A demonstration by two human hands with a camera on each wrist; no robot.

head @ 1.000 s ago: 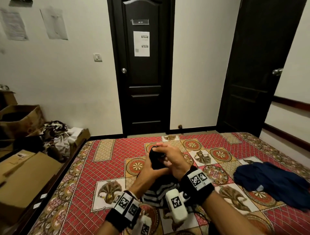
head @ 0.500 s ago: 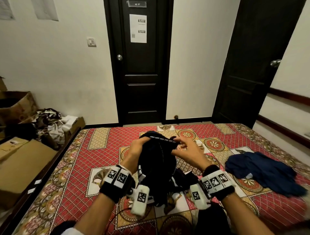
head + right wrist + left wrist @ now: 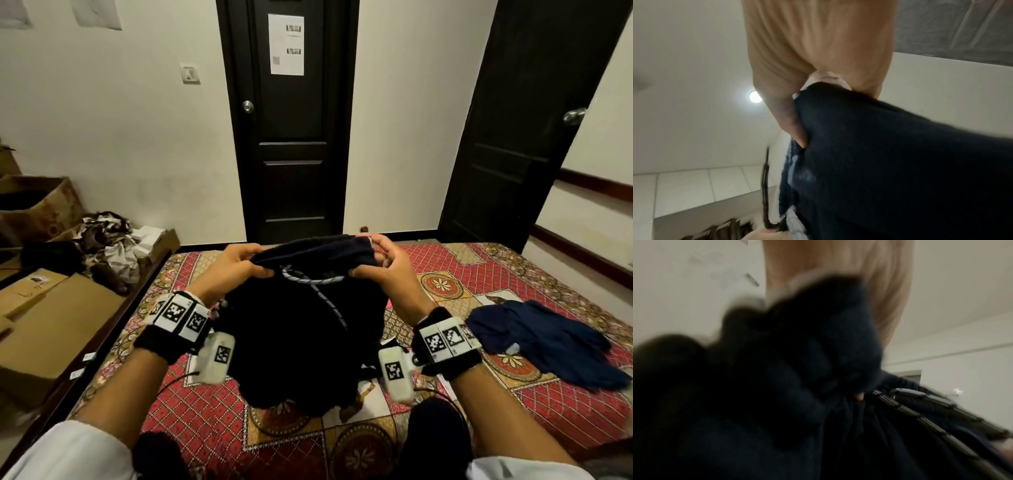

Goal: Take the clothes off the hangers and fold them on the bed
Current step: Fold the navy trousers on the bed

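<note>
A: Dark garment [image 3: 305, 318] held up over the bed [image 3: 205, 421]; left hand [image 3: 228, 270] and right hand [image 3: 383, 270] each pinching bunched top edge; rest hanging below both pinches, reaching the bed.

B: Likely soft, light, limp; best taken at edge corners, outward of present pinches; striped cord [image 3: 310, 279] between them, loose.

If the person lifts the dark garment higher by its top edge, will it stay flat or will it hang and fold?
The dark garment will probably hang limp: below the left hand and right hand gripping its top edge, it already sags into a bunched heap on the bed. It looks thick and knitted, so it is likely not slippery. Its cord may dangle.
</note>
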